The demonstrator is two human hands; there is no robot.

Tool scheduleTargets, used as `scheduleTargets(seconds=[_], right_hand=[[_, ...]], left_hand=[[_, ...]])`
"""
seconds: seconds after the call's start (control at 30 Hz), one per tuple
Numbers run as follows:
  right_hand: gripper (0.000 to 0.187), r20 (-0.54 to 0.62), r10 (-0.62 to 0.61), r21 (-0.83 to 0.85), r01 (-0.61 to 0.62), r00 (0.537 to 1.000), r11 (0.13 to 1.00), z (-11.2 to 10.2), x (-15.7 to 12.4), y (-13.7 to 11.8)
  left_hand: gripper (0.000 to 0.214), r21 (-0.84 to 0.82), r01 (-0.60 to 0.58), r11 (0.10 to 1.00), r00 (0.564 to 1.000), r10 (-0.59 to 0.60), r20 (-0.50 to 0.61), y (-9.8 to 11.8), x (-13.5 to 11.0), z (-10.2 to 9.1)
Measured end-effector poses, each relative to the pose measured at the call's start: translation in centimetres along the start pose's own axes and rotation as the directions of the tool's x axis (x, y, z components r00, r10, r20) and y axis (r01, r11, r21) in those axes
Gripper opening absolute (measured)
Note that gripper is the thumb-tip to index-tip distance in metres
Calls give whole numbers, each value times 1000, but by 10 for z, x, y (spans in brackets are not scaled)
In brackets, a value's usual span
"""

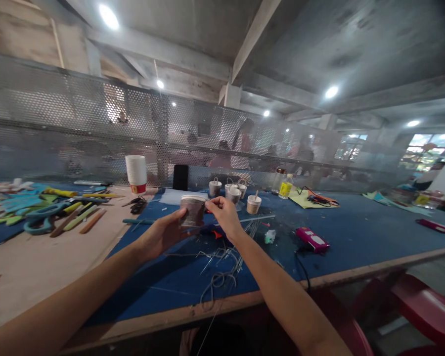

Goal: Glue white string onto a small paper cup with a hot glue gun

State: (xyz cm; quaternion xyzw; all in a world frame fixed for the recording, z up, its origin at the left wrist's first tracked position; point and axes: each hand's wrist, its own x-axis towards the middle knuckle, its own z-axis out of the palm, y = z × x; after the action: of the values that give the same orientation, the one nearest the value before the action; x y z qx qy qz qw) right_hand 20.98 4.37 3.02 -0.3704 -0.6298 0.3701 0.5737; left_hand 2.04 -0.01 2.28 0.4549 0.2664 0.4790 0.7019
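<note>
My left hand is wrapped round a brown-covered paper cup with a white rim, held upright above the blue mat. At the cup's right edge, just below the rim, the fingers of my right hand are pinched together. Whatever lies between those fingertips is too small to make out. Below the hands is a dark blue tool with an orange trigger, partly hidden, which looks like a glue gun. Grey cord and thin clear sticks lie nearer the table edge.
Several small covered cups, some with cord handles, stand behind my hands. Stacked paper cups, scissors and coloured strips are on the left. To the right are a yellow-labelled bottle and a magenta device. A perforated metal screen rises behind.
</note>
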Motion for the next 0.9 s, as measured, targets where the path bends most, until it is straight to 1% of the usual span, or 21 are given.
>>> scheduleTargets(seconds=[0.17, 0.23, 0.3, 0.4, 0.5, 0.6, 0.9], right_hand=[[24, 14, -11, -58, 12, 1000, 998, 1, -2, 2], [24, 17, -17, -80, 19, 1000, 997, 1, -3, 1], [23, 19, -33, -113, 35, 999, 993, 1, -4, 0], [22, 34, -72, -140, 76, 997, 987, 2, -5, 0], [24, 41, -100, -146, 105, 994, 984, 3, -5, 0], [25, 47, -107, -147, 113, 993, 983, 3, -5, 0], [24, 58, -101, -142, 108, 993, 984, 2, -7, -4]], left_hand=[[36, -41, 12, 999, 999, -11, 39, 1, 1, -4], [37, -33, 25, 999, 998, -23, 55, 0, 2, -5], [39, 24, 22, 999, 999, -22, 30, -2, 2, -3], [40, 139, -3, 990, 998, 12, -63, -5, 3, 0], [43, 191, -8, 981, 991, 33, -128, -6, 5, 0], [42, 196, -17, 980, 988, 46, -146, -5, 5, -2], [39, 175, -24, 984, 990, 48, -135, -6, 5, -3]])
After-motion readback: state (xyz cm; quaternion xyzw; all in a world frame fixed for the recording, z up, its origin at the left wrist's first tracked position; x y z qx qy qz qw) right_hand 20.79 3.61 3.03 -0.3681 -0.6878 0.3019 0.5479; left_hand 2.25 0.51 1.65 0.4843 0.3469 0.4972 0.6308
